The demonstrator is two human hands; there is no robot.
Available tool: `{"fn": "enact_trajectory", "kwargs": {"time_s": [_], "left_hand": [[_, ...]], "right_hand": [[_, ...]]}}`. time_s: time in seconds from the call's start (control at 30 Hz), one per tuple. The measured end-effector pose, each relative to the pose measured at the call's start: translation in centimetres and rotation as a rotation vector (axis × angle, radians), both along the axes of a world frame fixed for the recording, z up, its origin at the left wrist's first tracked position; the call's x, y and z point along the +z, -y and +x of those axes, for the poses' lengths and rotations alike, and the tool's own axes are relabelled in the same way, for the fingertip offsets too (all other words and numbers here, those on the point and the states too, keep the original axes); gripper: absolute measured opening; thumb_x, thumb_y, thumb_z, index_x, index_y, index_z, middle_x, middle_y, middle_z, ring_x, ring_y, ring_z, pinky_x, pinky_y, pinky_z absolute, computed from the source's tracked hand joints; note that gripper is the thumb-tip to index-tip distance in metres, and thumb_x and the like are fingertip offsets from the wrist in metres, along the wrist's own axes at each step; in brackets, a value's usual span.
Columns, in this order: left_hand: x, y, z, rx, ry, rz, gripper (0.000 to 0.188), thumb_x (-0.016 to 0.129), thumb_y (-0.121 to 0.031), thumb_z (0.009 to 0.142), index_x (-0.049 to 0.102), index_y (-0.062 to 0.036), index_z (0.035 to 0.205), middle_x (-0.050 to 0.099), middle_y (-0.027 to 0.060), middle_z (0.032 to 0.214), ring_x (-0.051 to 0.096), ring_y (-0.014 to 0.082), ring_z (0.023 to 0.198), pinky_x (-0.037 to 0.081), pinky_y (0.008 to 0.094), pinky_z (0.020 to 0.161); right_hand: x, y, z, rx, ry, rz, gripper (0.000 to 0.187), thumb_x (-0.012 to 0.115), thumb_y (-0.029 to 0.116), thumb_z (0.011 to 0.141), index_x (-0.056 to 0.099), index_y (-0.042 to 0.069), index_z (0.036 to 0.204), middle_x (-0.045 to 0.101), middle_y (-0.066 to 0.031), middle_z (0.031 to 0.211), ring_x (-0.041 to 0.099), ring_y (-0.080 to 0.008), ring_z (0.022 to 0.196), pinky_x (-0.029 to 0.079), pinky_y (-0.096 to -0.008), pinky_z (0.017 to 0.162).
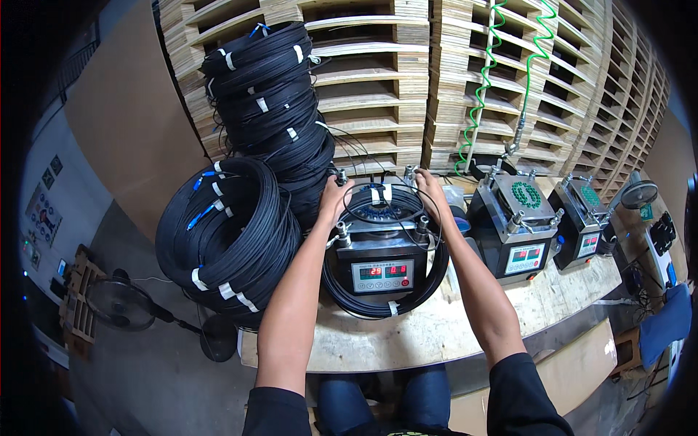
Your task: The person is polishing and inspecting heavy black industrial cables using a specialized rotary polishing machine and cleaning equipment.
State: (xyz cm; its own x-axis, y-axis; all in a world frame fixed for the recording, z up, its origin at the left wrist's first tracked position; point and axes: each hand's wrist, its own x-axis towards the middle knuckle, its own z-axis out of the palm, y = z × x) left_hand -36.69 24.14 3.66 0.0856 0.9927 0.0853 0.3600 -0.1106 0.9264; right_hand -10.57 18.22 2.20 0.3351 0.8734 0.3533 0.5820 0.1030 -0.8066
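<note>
Left hand (335,199) and right hand (433,193) at rear knobs (409,173) of a polishing machine (382,276); grip unclear. Working both evenly seems best.

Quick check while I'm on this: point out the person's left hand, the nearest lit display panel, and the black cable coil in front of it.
Left hand (336,198): head view, back of the hand.
Display panel (383,277): head view, middle of its face.
Black cable coil (367,306): head view, lower front strands.

Arms (289,305) outstretched, both hands (334,198) (432,192) apart
</note>
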Motion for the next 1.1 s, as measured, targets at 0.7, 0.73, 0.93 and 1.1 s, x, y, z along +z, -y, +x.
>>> {"fn": "enact_trajectory", "kwargs": {"time_s": [0.7,0.73,0.93,1.1], "left_hand": [[0.4,0.1,-0.2,0.021,-0.080,0.001,0.082,0.070,-0.045,0.084,0.041,0.0046,0.143,0.057,0.0246,0.134,0.056,0.0304,0.123,0.040,0.0350,0.103],[1.3,1.1,0.0,-0.007,-0.003,-0.018,0.082,0.070,-0.045,0.084,0.042,0.0048,0.143,0.057,0.0246,0.134,0.056,0.0304,0.123,0.041,0.0351,0.103],[1.2,0.5,0.3,0.008,-0.010,0.002,0.080,0.071,-0.043,0.084,0.043,0.0046,0.142,0.060,0.0241,0.130,0.058,0.0294,0.119,0.042,0.0343,0.101],[-0.2,-1.7,-1.4,-0.038,-0.017,0.035,0.076,0.078,-0.036,0.082,0.048,0.0041,0.140,0.061,0.0240,0.128,0.060,0.0272,0.116,0.045,0.0330,0.097]], "right_hand": [[0.8,0.4,-0.9,-0.030,-0.015,-0.089,0.046,0.050,0.036,0.101,0.059,0.000,0.130,0.068,-0.0216,0.114,0.065,-0.0326,0.108,0.047,-0.0375,0.095],[0.8,0.4,-0.6,-0.015,-0.019,-0.089,0.046,0.049,0.036,0.102,0.059,0.001,0.130,0.068,-0.0215,0.116,0.064,-0.0322,0.110,0.046,-0.0368,0.096],[0.3,-0.2,0.0,0.057,-0.118,0.018,0.047,0.048,0.033,0.104,0.052,-0.001,0.135,0.066,-0.0208,0.120,0.063,-0.0283,0.110,0.045,-0.0344,0.096],[1.2,0.2,-1.5,0.003,-0.113,0.056,0.046,0.048,0.034,0.104,0.051,0.001,0.136,0.066,-0.0202,0.110,0.063,-0.0277,0.102,0.046,-0.0356,0.092]]}}
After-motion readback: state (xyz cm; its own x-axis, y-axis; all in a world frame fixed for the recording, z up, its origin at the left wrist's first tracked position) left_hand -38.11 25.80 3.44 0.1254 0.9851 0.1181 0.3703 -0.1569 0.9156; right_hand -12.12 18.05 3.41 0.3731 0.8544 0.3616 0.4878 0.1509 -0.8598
